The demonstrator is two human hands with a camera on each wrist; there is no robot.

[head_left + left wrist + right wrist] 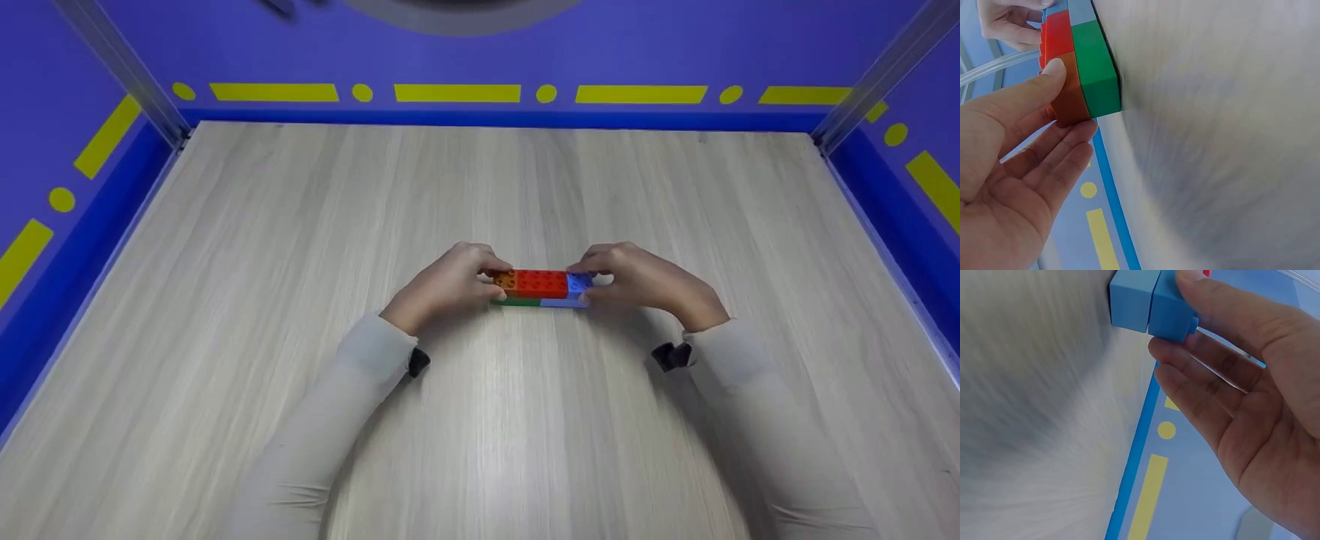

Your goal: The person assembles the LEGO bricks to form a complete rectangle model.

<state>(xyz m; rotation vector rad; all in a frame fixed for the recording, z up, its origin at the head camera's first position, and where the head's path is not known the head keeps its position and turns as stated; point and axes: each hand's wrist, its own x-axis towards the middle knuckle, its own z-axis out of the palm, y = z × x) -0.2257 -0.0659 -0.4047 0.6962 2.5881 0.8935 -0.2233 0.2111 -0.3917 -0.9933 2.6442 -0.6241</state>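
Observation:
A two-layer row of toy building bricks lies on the table in front of me. On top are an orange-brown brick (505,281), a red brick (542,283) and a blue brick (577,284). Below them sit a green brick (1096,73) and a light blue brick (1133,298). My left hand (457,281) pinches the orange-brown brick at the left end between thumb and fingers. At the other end my right hand (637,277) pinches the upper blue brick. In the right wrist view a thin gap shows between the upper and lower blue bricks.
The wood-grain table (300,225) stretches around the bricks on every side. Blue walls (480,60) with yellow dashes and dots enclose its back and sides. Metal posts (124,67) stand at the back corners. A dark band (672,355) sits at the right wrist.

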